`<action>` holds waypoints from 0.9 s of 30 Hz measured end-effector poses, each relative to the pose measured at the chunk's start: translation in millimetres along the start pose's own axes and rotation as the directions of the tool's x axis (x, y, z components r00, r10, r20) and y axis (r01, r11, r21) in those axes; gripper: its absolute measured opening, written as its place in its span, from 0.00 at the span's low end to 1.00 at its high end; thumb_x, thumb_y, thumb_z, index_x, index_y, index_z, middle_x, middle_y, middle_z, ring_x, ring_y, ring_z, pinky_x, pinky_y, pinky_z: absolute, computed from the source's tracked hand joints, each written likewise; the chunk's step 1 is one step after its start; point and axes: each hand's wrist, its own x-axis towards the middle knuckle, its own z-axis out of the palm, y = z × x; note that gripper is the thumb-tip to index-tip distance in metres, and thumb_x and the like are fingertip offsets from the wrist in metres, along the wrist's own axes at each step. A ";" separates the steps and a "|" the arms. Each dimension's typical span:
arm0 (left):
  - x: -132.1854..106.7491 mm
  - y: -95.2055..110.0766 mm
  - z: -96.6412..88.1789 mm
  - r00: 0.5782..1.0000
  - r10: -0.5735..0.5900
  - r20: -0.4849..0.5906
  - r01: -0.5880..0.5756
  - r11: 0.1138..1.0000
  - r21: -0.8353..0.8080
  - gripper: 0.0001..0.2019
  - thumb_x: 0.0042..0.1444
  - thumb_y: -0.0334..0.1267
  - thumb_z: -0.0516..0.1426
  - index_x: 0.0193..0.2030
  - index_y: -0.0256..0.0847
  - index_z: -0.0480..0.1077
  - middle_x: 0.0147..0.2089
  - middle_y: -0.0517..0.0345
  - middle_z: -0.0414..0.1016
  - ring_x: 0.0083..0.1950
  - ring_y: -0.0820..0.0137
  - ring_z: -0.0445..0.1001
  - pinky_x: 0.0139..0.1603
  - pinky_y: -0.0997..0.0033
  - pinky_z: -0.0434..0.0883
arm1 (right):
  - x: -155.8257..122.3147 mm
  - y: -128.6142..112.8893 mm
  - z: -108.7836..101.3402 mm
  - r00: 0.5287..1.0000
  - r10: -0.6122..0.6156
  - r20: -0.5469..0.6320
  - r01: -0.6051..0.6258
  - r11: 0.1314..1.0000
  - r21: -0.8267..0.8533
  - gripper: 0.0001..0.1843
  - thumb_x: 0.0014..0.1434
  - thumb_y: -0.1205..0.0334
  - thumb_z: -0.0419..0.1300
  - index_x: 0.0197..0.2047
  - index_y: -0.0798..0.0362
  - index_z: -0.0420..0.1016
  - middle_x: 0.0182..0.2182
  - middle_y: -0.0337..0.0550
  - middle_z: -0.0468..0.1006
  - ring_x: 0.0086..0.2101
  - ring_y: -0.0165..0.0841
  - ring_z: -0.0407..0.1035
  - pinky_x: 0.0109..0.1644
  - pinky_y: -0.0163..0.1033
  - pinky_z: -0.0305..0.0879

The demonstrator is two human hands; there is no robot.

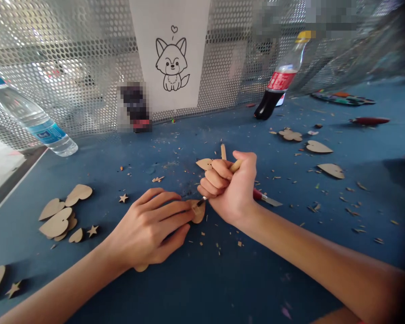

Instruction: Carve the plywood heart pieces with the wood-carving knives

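Observation:
My left hand point(151, 227) lies palm down with its fingers stretched out, the tips pressing on a small wooden heart point(199, 216). Part of that heart is hidden under the fingers. Wrapped in a fist, my right hand point(231, 184) grips a carving tool point(236, 166) with a pale wooden handle. Its dark metal tip points down and left onto the heart, close to my left fingertips. Another wooden piece point(141, 267) shows below my left palm. Just beyond my right fist is a pointed wooden piece point(204, 164); a red-handled knife point(268, 198) lies to the right of it.
Several wooden hearts point(59, 222) and a wooden star point(92, 231) lie at left. A water bottle point(47, 130) and a cola bottle point(280, 81) lean against the mesh panel point(101, 54), as does a fox drawing point(172, 67). Wood shavings litter the blue table point(175, 297).

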 end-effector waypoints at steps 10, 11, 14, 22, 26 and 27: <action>2.4 2.0 3.1 0.999 0.027 -0.044 -0.027 1.000 0.003 0.07 0.64 0.30 0.57 0.45 0.38 0.76 0.46 0.56 0.82 0.46 0.63 0.79 0.51 0.60 0.71 | 1.6 -11.7 -2.4 0.999 0.034 0.008 -0.034 0.999 0.007 0.24 0.54 0.48 0.47 0.15 0.48 0.41 0.13 0.29 0.36 0.15 0.25 0.33 0.19 0.37 0.37; 2.1 2.0 3.4 0.999 0.028 -0.046 -0.028 1.000 0.002 0.07 0.64 0.30 0.57 0.45 0.38 0.76 0.46 0.56 0.83 0.46 0.63 0.79 0.51 0.60 0.71 | 0.3 -13.3 -0.4 0.999 0.026 0.034 -0.025 1.000 -0.008 0.24 0.54 0.48 0.47 0.15 0.48 0.41 0.13 0.29 0.36 0.15 0.25 0.33 0.19 0.37 0.38; 2.7 2.5 3.8 0.998 0.027 -0.051 -0.027 1.000 -0.001 0.07 0.64 0.31 0.57 0.46 0.38 0.76 0.46 0.56 0.83 0.46 0.64 0.79 0.50 0.60 0.72 | -3.7 -14.6 5.1 0.995 0.038 0.096 -0.033 0.998 -0.050 0.24 0.54 0.47 0.45 0.14 0.49 0.42 0.12 0.29 0.36 0.15 0.25 0.33 0.20 0.37 0.38; 4.0 4.0 2.9 0.999 0.021 -0.026 -0.021 1.000 0.018 0.08 0.66 0.31 0.55 0.45 0.38 0.76 0.43 0.55 0.83 0.42 0.66 0.79 0.48 0.62 0.73 | -8.5 -7.2 9.3 0.980 0.074 0.183 -0.045 0.987 -0.157 0.25 0.54 0.45 0.46 0.14 0.49 0.44 0.12 0.29 0.38 0.15 0.25 0.34 0.20 0.37 0.37; 4.5 4.4 2.7 1.000 0.029 -0.013 -0.029 0.999 0.024 0.09 0.66 0.31 0.54 0.44 0.37 0.77 0.43 0.56 0.82 0.40 0.66 0.78 0.45 0.62 0.72 | -11.5 -5.0 12.7 0.981 0.032 0.192 0.012 0.975 -0.224 0.27 0.54 0.43 0.48 0.14 0.50 0.44 0.12 0.29 0.38 0.15 0.24 0.35 0.20 0.37 0.38; 4.6 4.6 2.9 1.000 0.028 -0.014 -0.028 0.999 0.025 0.09 0.66 0.31 0.54 0.43 0.37 0.77 0.42 0.56 0.82 0.39 0.66 0.78 0.45 0.62 0.72 | -12.5 -4.6 13.9 0.981 0.020 0.191 0.027 0.970 -0.242 0.27 0.54 0.43 0.49 0.14 0.50 0.44 0.12 0.30 0.38 0.15 0.24 0.36 0.21 0.37 0.39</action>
